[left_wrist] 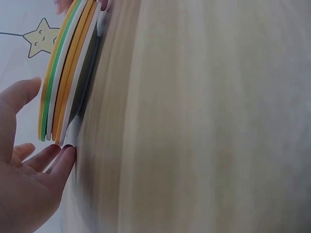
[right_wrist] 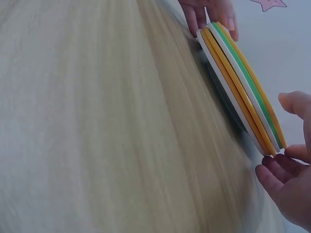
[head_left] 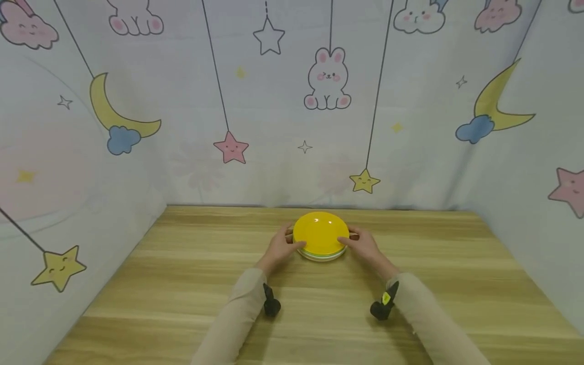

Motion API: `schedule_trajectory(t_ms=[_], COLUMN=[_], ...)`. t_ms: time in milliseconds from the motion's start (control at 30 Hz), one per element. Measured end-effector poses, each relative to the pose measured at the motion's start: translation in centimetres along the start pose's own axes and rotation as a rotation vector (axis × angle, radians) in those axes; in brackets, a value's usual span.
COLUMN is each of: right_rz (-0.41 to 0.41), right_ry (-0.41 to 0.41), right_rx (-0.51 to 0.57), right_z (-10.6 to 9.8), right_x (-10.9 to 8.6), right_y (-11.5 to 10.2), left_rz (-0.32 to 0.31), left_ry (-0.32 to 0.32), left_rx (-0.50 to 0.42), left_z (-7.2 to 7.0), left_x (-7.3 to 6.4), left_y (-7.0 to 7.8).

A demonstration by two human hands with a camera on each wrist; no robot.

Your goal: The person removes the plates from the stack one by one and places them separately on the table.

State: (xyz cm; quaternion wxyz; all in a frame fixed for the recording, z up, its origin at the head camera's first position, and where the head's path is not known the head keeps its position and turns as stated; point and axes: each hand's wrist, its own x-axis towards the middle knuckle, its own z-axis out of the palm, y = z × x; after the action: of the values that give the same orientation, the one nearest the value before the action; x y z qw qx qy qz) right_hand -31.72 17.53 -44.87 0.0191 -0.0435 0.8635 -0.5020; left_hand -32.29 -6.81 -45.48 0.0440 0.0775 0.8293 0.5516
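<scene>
Near the back of the wooden table, a stack of round plates (head_left: pixel 321 233) has a yellow one on top. Edge-on in the left wrist view, the plate rims (left_wrist: pixel 65 73) show yellow, green, white and orange layers. My left hand (head_left: pixel 279 246) is at the stack's left side, fingertips at the lower rim and thumb spread just off the top plate. Across from it, my right hand (head_left: pixel 365 247) has its fingertips at the right rim. Its thumb (right_wrist: pixel 294 103) stands apart from the top plate in the right wrist view. The stack's underside lies in shadow.
The wooden table (head_left: pixel 319 314) stretches toward me from the stack. Behind it hangs a pale cloth wall (head_left: pixel 283 172) printed with stars, moons and rabbits, with more cloth at both sides. A black wrist camera (head_left: pixel 271 304) sits at the left cuff, another wrist camera (head_left: pixel 382 308) at the right.
</scene>
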Motion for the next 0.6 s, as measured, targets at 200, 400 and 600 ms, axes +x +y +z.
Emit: schedule_trajectory(t_ms=[200,400,600], right_rz=[0.043,0.036,0.024], right_ry=[0.087,0.178,0.197], right_rx=[0.026,0.042,0.055], right_z=[0.8,1.5,1.8], right_x=[0.2,0.1,-0.1], right_y=[0.1,0.1,0.0], left_rz=[0.026,0.027,0.008], left_ry=[-0.015,-0.016,-0.01], left_rx=[-0.027,-0.015,-0.013], left_z=[0.2,0.3,0.1], left_x=[0.1,-0.1,-0.2], left_y=[-0.3,-0.2,-0.3])
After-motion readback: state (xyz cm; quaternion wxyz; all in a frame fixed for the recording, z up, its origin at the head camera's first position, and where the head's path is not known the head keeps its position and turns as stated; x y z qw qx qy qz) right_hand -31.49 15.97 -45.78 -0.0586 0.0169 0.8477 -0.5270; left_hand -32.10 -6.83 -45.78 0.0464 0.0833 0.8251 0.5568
